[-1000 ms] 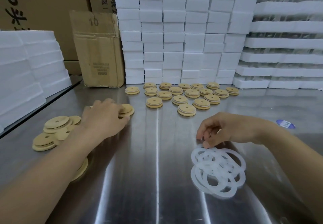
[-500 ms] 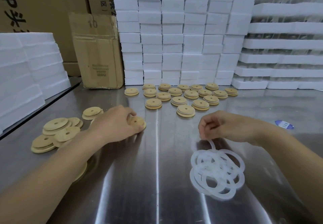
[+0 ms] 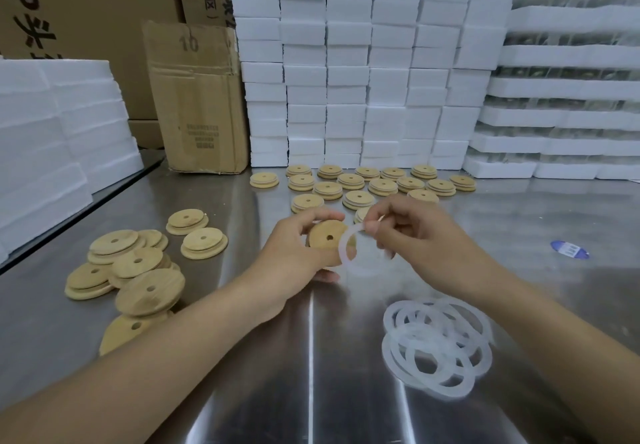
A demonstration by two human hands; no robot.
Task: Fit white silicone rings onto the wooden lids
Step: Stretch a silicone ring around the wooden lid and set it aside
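wooden lid (image 3: 327, 237) is up off the steel table (image 3: 311, 391), gripped by the left hand (image 3: 294, 260). the fingers curl round its rim top and bottom. the face with the centre hole is turned toward the right hand, likely so the edge is free to take a ring.

right hand (image 3: 415, 235) pinches one white silicone ring (image 3: 341, 248) at its top edge between thumb and forefinger. the rest of the ring hangs loose just in front of the lid's right side. it overlaps the lid in view; can't tell if it touches the wood. the ring is not seated, so i judge this as the start of the fit: hook one side over the edge, then stretch it round. the ring looks floppy and could twist or slip off the far side.

outward:
- loose pile of rings (image 3: 436, 343) lies flat on the table beside the right forearm, probably kept there for a short reach.
- heap of bare lids (image 3: 138, 270) sits by the left arm, some overlapping, same logic for the left hand.
- rows of lids (image 3: 360, 184) lie flat beyond the hands, well apart from the heap. probably the done ones, but a ring on them is too small to confirm.

behind them are stacked white foam blocks (image 3: 346, 80) and a cardboard box (image 3: 201, 97). a blue label (image 3: 569, 249) lies at far right on the table.
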